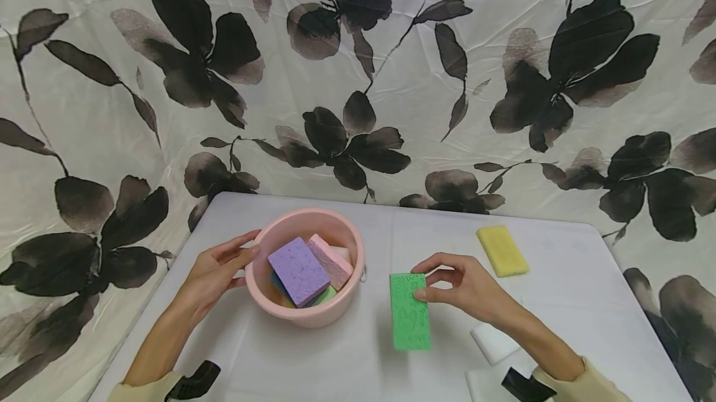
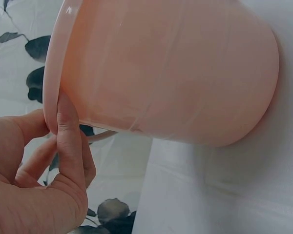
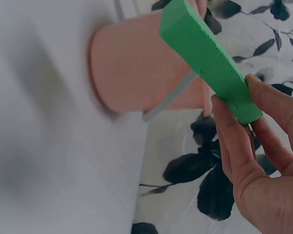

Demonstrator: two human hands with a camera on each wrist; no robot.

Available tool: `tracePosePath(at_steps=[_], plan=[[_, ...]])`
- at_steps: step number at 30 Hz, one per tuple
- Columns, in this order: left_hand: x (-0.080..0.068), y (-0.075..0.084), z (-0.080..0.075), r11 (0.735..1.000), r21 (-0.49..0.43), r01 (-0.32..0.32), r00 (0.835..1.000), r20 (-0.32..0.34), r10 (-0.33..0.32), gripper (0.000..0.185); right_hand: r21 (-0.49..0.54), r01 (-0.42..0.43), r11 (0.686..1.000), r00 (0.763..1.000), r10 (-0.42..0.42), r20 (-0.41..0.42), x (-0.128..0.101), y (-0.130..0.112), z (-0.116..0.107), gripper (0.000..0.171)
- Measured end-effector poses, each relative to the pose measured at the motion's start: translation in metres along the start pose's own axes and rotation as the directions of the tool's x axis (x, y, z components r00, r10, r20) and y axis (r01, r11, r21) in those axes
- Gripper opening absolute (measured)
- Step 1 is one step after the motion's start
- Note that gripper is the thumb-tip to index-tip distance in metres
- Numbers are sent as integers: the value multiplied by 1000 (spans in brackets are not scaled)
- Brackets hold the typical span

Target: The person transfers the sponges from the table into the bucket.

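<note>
A pink bucket (image 1: 330, 315) stands on the white table, and my left hand (image 1: 215, 274) pinches its rim at the left side, thumb and fingers on either face in the left wrist view. Inside it, a purple sponge (image 1: 299, 271) lies on top, tilted, with a pink sponge (image 1: 331, 260) beside it and other colored pieces partly hidden below. To the right of the bucket, my right hand (image 1: 461, 284) holds a green sponge (image 1: 410, 321) by its upper right edge, between thumb and fingers. Raised lettering and drawings cover the green sponge, which hangs above the table.
Beyond my right hand a yellow sponge (image 1: 502, 251) lies on the table (image 1: 313, 365). White flat pieces (image 1: 495, 343) lie near my right forearm, which partly covers them. The bucket's grey handle (image 3: 171, 97) hangs down its side. A floral cloth (image 1: 358, 79) hangs behind the table's far edge.
</note>
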State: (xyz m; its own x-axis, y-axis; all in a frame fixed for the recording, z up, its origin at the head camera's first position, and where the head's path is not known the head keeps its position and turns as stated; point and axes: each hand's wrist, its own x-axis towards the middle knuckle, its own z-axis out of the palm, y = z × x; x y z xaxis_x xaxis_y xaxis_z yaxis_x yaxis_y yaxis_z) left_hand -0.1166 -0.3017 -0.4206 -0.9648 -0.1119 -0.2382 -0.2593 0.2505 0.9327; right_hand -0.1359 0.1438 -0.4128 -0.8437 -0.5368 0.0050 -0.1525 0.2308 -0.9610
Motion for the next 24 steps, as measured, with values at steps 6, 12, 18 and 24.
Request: tracePosePath(at_steps=[6, 12, 18, 24], plan=[[0, 0, 1, 1000, 1, -4, 1000, -3, 4, 70, -12, 66, 998, 998, -66, -3, 13, -10, 0, 31], [-1, 1, 0, 1000, 1, -1, 1000, -5, 1, 70, -17, 100, 995, 995, -100, -8, 25, -21, -1, 31], [-1, -1, 0, 1000, -5, -5, 1000, -1, 5, 68, -35, 105, 994, 994, -106, -21, 35, -32, 0, 33], [1, -1, 1, 1000, 0, -16, 1000, 1, 16, 66, -52, 106, 993, 993, -108, -38, 48, -41, 2, 33]])
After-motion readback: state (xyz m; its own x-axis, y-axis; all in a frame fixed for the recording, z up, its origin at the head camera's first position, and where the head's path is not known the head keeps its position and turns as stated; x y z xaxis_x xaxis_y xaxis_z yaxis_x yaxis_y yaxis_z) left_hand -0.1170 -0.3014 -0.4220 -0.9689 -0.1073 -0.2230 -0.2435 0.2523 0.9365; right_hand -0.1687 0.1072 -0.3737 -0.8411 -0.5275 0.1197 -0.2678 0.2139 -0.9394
